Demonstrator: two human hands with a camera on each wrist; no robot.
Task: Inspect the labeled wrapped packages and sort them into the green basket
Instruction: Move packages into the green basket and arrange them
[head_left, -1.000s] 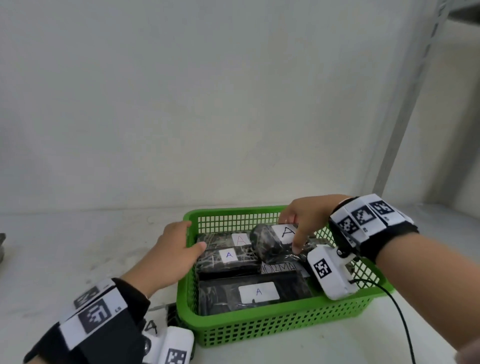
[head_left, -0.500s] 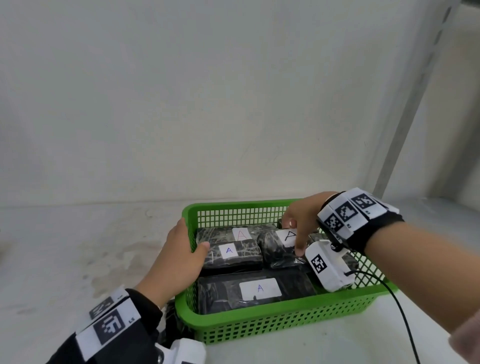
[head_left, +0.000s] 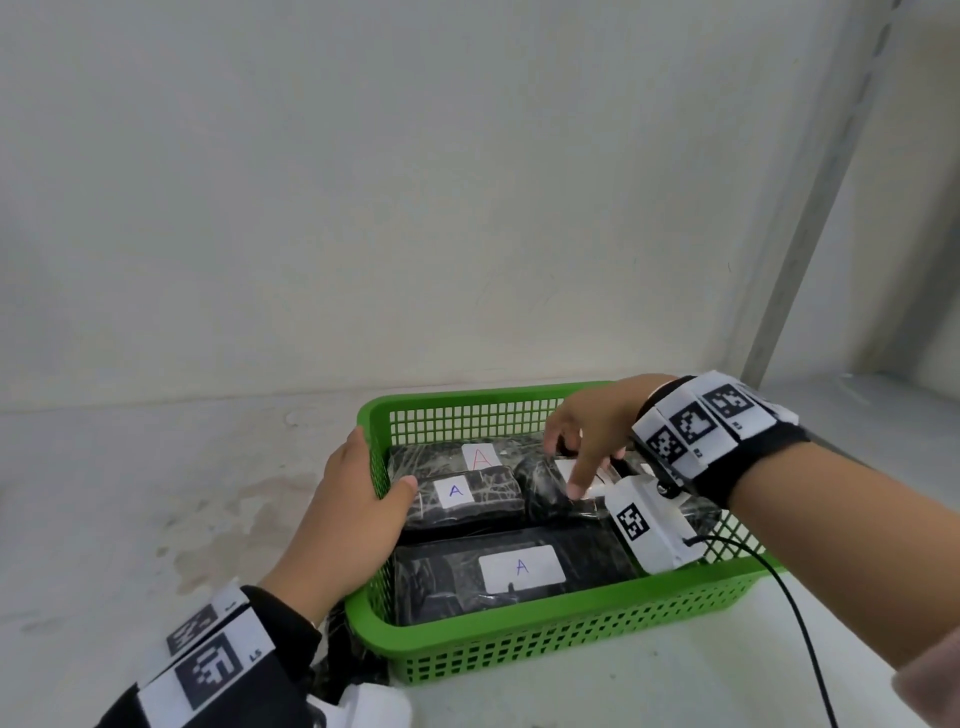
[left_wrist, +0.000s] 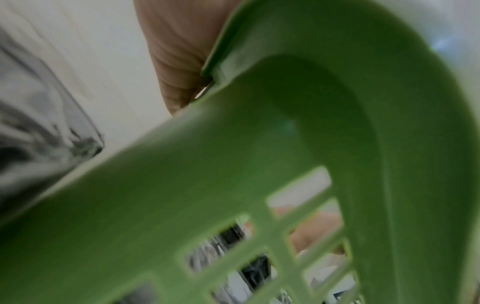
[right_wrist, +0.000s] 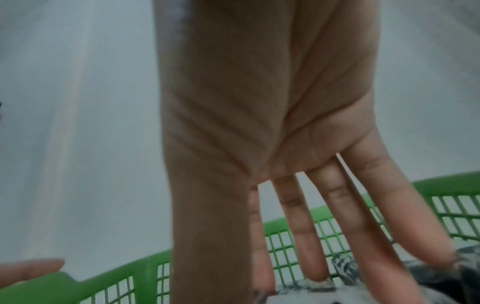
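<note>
Since half a second ago, right hand (head_left: 592, 421) has straightened its fingers, spread now, tips touching the rear-right package (head_left: 550, 483). One green basket (head_left: 545, 639), lower centre, holds four visible wrapped packages labelled A: front (head_left: 519, 569), middle-left (head_left: 467, 493), two behind. Left hand (head_left: 348, 519) grips its left rim.

Wristbands (head_left: 727, 441): black, with white square-code tags.
Camera box (head_left: 649, 525): white, coded, below right wrist.
Cable (head_left: 800, 623): thin, black.
Sleeve (head_left: 930, 680): apparently pink.

green basket (head_left: 545, 631), black A-labeled pkgs (head_left: 511, 569) inside
</note>
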